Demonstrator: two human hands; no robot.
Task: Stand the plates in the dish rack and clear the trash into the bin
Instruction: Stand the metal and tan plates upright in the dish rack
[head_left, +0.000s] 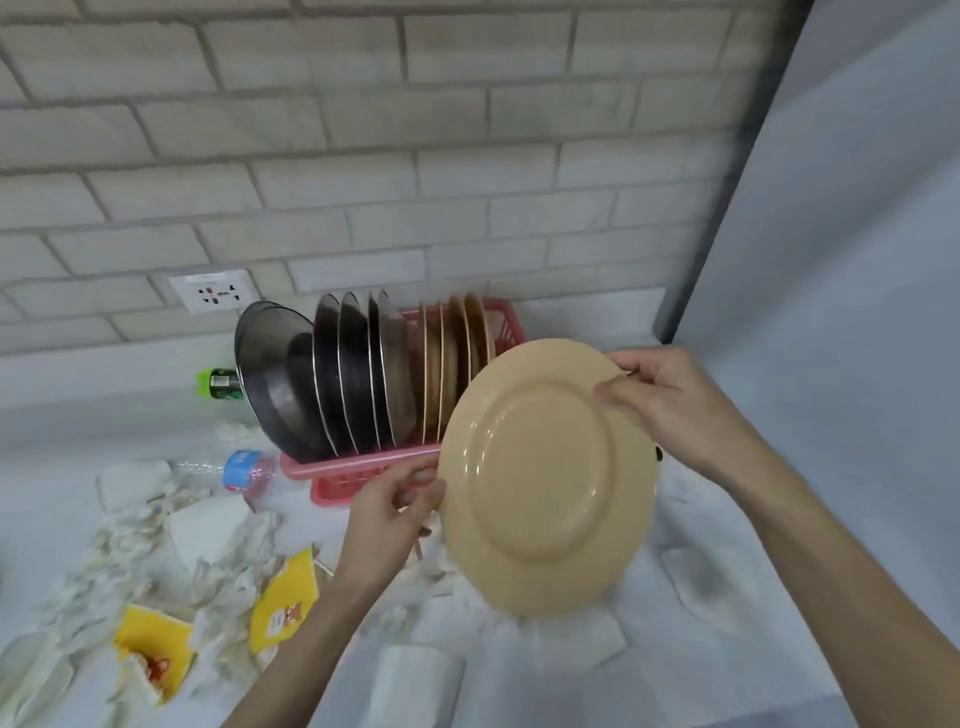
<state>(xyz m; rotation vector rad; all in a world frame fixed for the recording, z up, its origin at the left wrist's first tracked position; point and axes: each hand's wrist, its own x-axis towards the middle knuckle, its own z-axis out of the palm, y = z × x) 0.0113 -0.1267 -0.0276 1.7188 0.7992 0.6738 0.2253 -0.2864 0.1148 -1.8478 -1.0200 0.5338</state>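
two hands, left hand (395, 501) and right hand (657, 395), grip the tan plate (545, 478) by opposite rims at centre frame, before the pink rack (363, 475); best turned edge-on, eased into a free slot.

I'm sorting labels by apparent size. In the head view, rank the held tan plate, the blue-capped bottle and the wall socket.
1. tan plate, inflated by nearness to the camera
2. blue-capped bottle
3. wall socket, close to the bottle, so unsure
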